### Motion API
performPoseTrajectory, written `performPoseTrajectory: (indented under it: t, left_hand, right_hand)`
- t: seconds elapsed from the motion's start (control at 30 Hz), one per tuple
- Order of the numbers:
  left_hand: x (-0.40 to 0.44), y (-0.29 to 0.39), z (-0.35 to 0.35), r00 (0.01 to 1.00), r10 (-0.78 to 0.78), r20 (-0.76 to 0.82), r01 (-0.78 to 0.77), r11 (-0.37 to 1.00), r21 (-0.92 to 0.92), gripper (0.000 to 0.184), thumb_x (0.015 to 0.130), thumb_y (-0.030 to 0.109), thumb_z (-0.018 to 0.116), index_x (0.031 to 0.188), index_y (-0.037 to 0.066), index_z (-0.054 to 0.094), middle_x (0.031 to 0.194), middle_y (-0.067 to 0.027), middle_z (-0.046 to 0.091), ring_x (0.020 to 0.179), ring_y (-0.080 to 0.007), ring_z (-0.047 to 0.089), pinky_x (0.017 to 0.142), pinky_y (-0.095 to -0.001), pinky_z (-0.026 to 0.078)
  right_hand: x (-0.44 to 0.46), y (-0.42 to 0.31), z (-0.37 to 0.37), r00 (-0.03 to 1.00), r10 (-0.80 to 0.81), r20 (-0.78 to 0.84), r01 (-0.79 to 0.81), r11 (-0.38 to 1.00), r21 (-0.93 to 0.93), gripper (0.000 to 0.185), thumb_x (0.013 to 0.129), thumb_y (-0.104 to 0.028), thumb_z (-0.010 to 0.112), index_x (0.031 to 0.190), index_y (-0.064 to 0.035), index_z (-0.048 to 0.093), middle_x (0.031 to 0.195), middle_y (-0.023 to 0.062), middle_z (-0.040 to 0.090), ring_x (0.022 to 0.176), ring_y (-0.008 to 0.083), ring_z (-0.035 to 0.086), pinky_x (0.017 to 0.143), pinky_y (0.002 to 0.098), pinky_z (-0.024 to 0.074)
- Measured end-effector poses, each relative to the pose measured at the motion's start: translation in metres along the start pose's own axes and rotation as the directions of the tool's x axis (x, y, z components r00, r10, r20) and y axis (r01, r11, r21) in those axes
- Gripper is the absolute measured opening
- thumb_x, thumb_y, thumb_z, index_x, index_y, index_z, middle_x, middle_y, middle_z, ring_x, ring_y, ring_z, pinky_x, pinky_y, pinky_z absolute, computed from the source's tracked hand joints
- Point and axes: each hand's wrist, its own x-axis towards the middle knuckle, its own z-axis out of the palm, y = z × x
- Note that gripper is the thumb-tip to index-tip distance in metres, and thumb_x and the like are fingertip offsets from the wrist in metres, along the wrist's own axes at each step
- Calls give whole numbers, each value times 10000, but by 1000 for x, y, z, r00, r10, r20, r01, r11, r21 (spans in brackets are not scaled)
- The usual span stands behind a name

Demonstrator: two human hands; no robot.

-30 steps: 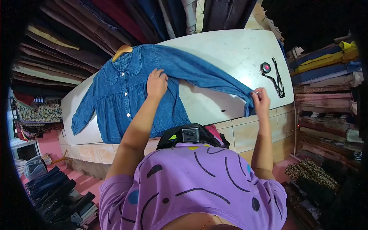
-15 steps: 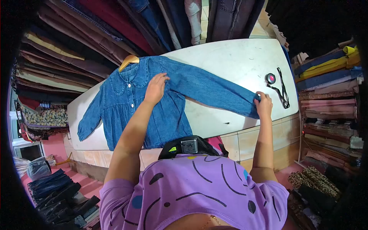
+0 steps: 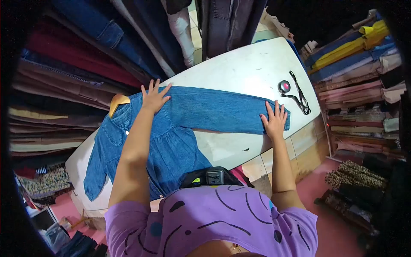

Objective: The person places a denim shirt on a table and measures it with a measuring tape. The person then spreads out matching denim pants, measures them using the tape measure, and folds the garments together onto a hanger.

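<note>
A blue denim blouse (image 3: 218,109) with a wide round collar lies face up on a white table (image 3: 244,64). A wooden hanger (image 3: 117,105) pokes out of its neck. My left hand (image 3: 155,99) rests with spread fingers on the shoulder near the collar. Toward the cuff, my right hand (image 3: 275,120) lies flat on the outstretched sleeve, fingers apart. That sleeve stretches to the right across the table; the other hangs down at the left. My left forearm hides part of the collar and the button front.
A round black tape measure (image 3: 284,86) with a pink centre and a black strap (image 3: 300,100) lie at the table's right end. Hanging trousers (image 3: 115,38) line the far side. Folded fabrics (image 3: 355,96) fill a rack at the right. A waist bag (image 3: 209,176) sits against my front.
My left hand has moved from the chest to the shoulder and spread out. My right hand has gone from pinching the cuff to lying flat, and the sleeve looks flatter. The view has turned.
</note>
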Motion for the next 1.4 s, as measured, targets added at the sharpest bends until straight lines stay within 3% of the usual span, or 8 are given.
performPoseTrajectory:
  t: [0.3, 0.53, 0.63, 0.73, 0.93, 1.07, 1.2, 1.4]
  left_hand:
    - [-145, 36, 9, 941, -61, -333, -64, 934, -353, 584, 816, 208, 597, 1362, 204, 388, 1469, -163, 202, 1354, -371, 167, 1048, -612, 73]
    - [-345, 13, 88, 723, -676, -143, 568, 699, -434, 583, 856, 241, 553, 1392, 214, 324, 1488, -175, 143, 1375, -366, 110, 1037, -631, 96]
    - [-414, 15, 122, 598, -789, 141, 760, 502, -413, 635, 862, 297, 554, 1422, 232, 261, 1496, -173, 106, 1377, -364, 97, 1013, -664, 106]
    - [-460, 22, 135, 577, -783, 232, 793, 469, -388, 677, 852, 340, 568, 1429, 197, 245, 1487, -181, 139, 1360, -378, 143, 1027, -622, 168]
    - [-479, 7, 126, 627, -779, 12, 651, 514, -558, 572, 822, 241, 613, 1325, 63, 407, 1373, -205, 351, 1223, -400, 356, 1001, -474, 307]
    - [-475, -22, 132, 530, -796, -292, 612, 597, -518, 497, 818, 184, 602, 1284, 85, 460, 1370, -180, 358, 1244, -379, 331, 1007, -504, 271]
    - [-482, -61, 134, 668, -723, -178, 610, 668, -426, 604, 823, 244, 604, 1373, 168, 367, 1458, -154, 245, 1335, -365, 222, 1032, -574, 193]
    - [-512, -95, 163, 749, -662, -22, 560, 651, -513, 587, 825, 302, 601, 1361, 187, 392, 1455, -118, 262, 1341, -338, 225, 1006, -637, 170]
  right_hand:
    - [87, 44, -6, 829, 496, -258, -471, 868, 157, 353, 870, -285, 530, 1133, -52, 572, 1085, 184, 590, 1012, 345, 543, 868, 437, 418]
    - [120, 37, -3, 812, 580, -66, -580, 814, 22, 522, 730, -481, 676, 1046, -74, 597, 1042, 145, 628, 956, 339, 601, 819, 461, 457]
    - [121, 63, 36, 837, 502, -217, -387, 824, 413, 499, 684, -348, 769, 1021, -41, 567, 1017, 145, 625, 911, 308, 605, 785, 400, 471]
    - [91, 35, -12, 634, 767, -93, -35, 149, 988, 376, 786, -196, 709, 1019, 49, 543, 956, 159, 603, 869, 236, 587, 734, 332, 511]
    - [20, 81, -145, 253, 751, -610, 582, 386, 716, 359, 800, -8, 620, 1056, 35, 373, 820, 245, 585, 662, 323, 631, 524, 363, 559]
    - [-28, 29, -241, 512, 522, -682, 300, 636, 711, 353, 871, -115, 588, 1121, 94, 452, 964, 202, 599, 793, 272, 633, 654, 341, 556]
    - [-56, -70, -247, 917, 282, -284, 155, 404, 902, 352, 859, -201, 604, 1127, 6, 510, 1034, 115, 601, 882, 165, 554, 725, 256, 444]
    - [-89, -268, -132, 937, -66, 343, -289, 404, 868, 328, 830, -129, 569, 1153, -106, 516, 899, 39, 633, 528, 48, 466, 404, 160, 299]
